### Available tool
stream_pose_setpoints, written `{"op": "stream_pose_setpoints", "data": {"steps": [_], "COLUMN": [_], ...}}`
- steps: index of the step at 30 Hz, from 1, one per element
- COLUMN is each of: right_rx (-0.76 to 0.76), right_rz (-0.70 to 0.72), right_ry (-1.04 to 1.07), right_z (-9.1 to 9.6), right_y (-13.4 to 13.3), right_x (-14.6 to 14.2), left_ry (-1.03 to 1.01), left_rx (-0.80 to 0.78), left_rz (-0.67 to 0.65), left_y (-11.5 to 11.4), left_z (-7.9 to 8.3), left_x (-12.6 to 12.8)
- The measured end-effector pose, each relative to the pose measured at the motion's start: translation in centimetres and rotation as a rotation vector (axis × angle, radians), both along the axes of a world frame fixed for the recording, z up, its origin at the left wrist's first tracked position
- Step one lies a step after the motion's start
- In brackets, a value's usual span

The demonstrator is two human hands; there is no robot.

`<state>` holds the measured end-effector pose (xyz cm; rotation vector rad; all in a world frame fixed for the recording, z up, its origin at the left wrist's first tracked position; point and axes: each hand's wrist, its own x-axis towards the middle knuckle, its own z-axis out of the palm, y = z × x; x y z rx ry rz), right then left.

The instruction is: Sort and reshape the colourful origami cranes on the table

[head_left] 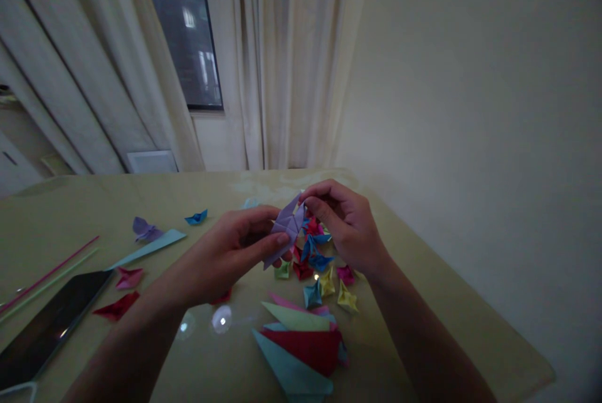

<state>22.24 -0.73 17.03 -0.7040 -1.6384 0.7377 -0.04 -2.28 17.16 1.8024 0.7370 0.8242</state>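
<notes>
1. Table (423,303): a phone (47,324) lies at the near left edge, with two thin sticks (51,271), one pink and one green, just beyond it.
2. A blue strip (150,247), a purple piece (143,229), a blue piece (196,217) and two red pieces (120,293) lie left of the hands, well apart from them.
3. A fanned stack of sheets (301,343) lies nearest the camera, between the forearms.
4. A cluster of small folds (320,265) in several colours sits directly under and behind the hands. The right hand hides part of it.
5. The purple fold (286,226) is held above the table, over the cluster, between both hands.
6. Left hand (226,259): thumb and fingers are closed on the lower left part of the fold.
7. Right hand (348,227): the fingertips are pinched on the upper right corner of the fold.
</notes>
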Motion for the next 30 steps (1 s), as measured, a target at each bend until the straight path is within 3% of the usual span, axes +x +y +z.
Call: {"op": "stream_pose_setpoints", "data": {"steps": [4, 12, 19, 25, 30], "right_rx": [0.032, 0.232, 0.042, -0.012, -0.043], "right_rz": [-0.009, -0.101, -0.02, -0.019, -0.006], "right_ry": [-0.004, -0.065, 0.087, 0.129, 0.159], "right_z": [-0.1, 0.3, -0.3, -0.2, 0.0], "right_y": [0.0, -0.4, -0.3, -0.4, -0.4], "right_x": [-0.1, -0.2, -0.6, -0.8, -0.6], "left_ry": [-0.009, -0.112, -0.036, 0.117, 0.148], "left_rx": [0.008, 0.039, 0.173, 0.311, 0.304], "left_rz": [0.01, 0.125, 0.175, 0.297, 0.233], "left_y": [0.0, -0.2, -0.4, -0.8, -0.8], "left_z": [0.0, 0.5, 0.4, 0.6, 0.1], "left_x": [-0.2, 0.3, 0.5, 0.9, 0.9]}}
